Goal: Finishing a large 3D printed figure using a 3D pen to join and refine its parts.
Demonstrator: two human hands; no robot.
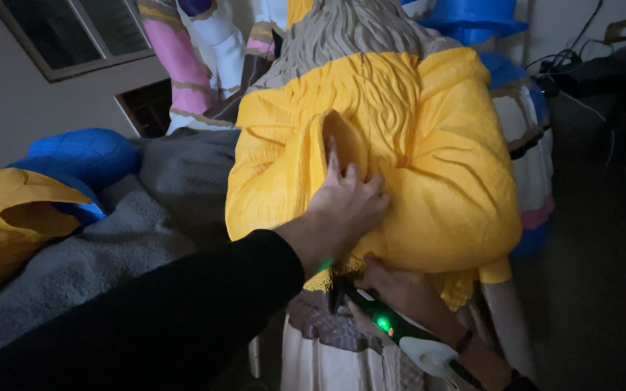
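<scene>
Both our hands at work on a large yellow carved figure point(414, 159) in a dim room.

Our left hand point(345, 206) lies flat, fingers spread, on the figure's ridged yellow folds near its middle. Just below the figure's lower edge, our right hand point(400, 289) is clamped around a white and black handheld tool point(400, 333) with a glowing green light. A grey blanket point(139, 217) lies to the figure's left, with a blue moulded piece point(85, 156) beyond it.
</scene>
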